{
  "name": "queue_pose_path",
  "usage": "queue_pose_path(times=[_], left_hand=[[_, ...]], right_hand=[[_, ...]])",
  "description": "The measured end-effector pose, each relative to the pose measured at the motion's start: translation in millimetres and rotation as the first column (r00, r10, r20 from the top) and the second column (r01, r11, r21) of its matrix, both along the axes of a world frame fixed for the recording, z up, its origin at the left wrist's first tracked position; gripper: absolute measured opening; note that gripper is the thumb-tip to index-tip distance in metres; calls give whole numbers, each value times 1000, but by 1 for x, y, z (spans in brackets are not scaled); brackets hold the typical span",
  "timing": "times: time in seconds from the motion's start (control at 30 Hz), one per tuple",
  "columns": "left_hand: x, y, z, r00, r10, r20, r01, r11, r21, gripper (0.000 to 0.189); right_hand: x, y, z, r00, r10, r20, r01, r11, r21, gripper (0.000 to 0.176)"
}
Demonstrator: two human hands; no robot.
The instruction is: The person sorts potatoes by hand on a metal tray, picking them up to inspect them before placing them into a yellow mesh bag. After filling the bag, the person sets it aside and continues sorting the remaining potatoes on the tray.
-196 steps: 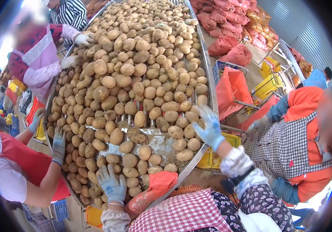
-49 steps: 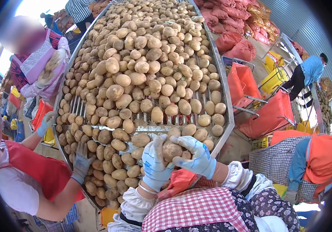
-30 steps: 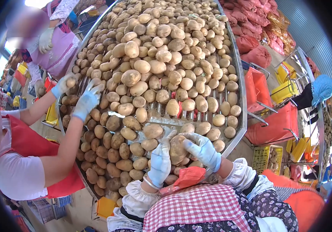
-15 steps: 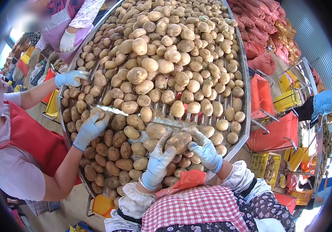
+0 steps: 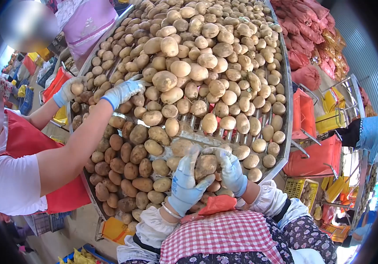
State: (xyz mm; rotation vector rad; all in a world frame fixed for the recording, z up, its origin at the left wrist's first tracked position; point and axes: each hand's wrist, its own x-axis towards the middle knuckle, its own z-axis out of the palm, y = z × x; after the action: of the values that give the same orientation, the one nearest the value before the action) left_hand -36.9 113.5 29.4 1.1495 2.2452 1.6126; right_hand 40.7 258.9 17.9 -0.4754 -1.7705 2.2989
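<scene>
Between my two gloved hands is a large brown potato, held just above the near end of the sorting table. My left hand wraps its fingers and thumb round the potato's left side and underside. From the right, my right hand closes on the same potato, its fingertips over the top. Both gloves are pale blue and white. Many loose potatoes lie around and under my hands, and a bigger heap covers the far part of the table.
The metal rim edges the table on the right. On the left a co-worker in a red apron reaches in with gloved hands. Red crates and a yellow crate stand right. Red sacks are piled behind.
My hands have turned the potato, and my left hand now curls beneath it. The co-worker's hands have moved; one reaches farther over the heap, the other holds a potato near the left rim.
</scene>
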Motion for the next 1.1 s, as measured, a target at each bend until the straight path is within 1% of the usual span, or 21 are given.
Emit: queue_pose_path(times=[0.13, 0.17, 0.2, 0.27, 0.33, 0.4, 0.43, 0.47, 0.53, 0.6, 0.63, 0.7, 0.73, 0.8, 0.87, 0.9, 0.93, 1.0, 1.03, 1.07, 1.1], left_hand=[[-5, 2, -3, 997, 28, 74, -34, 997, 73, 45], [-5, 2, -5, 868, 38, 495, -167, 961, 219, 37], [-5, 1, -6, 579, -41, 814, -343, 893, 289, 33], [-10, -4, -9, 530, -24, 848, -357, 900, 249, 35], [-11, -8, -11, 333, -285, 899, -478, 771, 422, 41], [-13, -14, -13, 356, -312, 881, -430, 782, 450, 43], [-13, -14, -13, 628, -105, 771, -279, 894, 349, 42], [-11, -13, -12, 844, 56, 534, -176, 968, 177, 41], [-5, -14, -12, 968, 136, 209, -160, 982, 101, 29], [-4, -16, -10, 716, 155, 681, -343, 928, 149, 23], [-6, -20, -11, 717, 164, 678, -355, 922, 153, 23], [-11, -31, -12, 516, -7, 857, -489, 819, 301, 26], [-10, -36, -11, 521, -5, 854, -496, 812, 308, 26], [-3, -46, -11, 378, -62, 924, -607, 736, 298, 30], [-2, -61, -25, 409, 3, 913, -648, 705, 287, 33], [-3, -80, -29, 276, -186, 943, -668, 668, 327, 33], [-2, -92, -33, 138, -373, 917, -694, 625, 358, 34], [2, -101, -20, 99, -294, 951, -796, 549, 253, 40], [8, -107, -16, 135, -202, 970, -805, 548, 226, 40], [15, -115, -14, 167, -104, 981, -815, 545, 196, 40], [20, -124, -18, 168, -96, 981, -820, 538, 193, 40]], right_hand=[[-1, -8, 10, 996, 92, 1, -90, 971, -220, 39], [-1, -15, 11, 996, 83, 36, -78, 989, -123, 37], [-1, -20, 11, 995, 69, 68, -68, 997, -23, 36], [0, -18, 5, 994, 109, 30, -110, 994, 26, 35], [-1, -18, 8, 993, 120, -15, -118, 988, 102, 36], [-1, -18, 5, 991, 134, 0, -133, 982, 134, 38], [0, -20, 4, 995, 103, 11, -104, 989, 108, 39], [0, -22, 3, 997, 75, 24, -77, 994, 81, 40], [2, -25, 5, 994, 113, 9, -114, 990, 88, 44], [3, -29, 7, 987, 151, -48, -138, 969, 203, 48], [5, -30, 11, 980, 188, -61, -164, 946, 280, 51], [2, -30, 22, 974, 217, -70, -182, 926, 332, 52], [1, -31, 27, 969, 235, -74, -190, 905, 381, 52], [1, -38, 33, 972, 216, -92, -178, 934, 309, 50], [3, -39, 28, 983, 155, 99, -144, 983, -115, 45], [3, -39, 18, 977, 209, 51, -177, 914, -366, 45], [1, -40, 8, 973, 224, 51, -191, 912, -364, 45], [-12, -51, 15, 967, 253, 20, -196, 793, -576, 57], [-13, -48, 26, 919, 379, 107, -240, 755, -611, 69], [-12, -48, 23, 914, 391, 104, -250, 748, -614, 69], [-11, -43, 16, 864, 490, 114, -261, 630, -731, 73]])
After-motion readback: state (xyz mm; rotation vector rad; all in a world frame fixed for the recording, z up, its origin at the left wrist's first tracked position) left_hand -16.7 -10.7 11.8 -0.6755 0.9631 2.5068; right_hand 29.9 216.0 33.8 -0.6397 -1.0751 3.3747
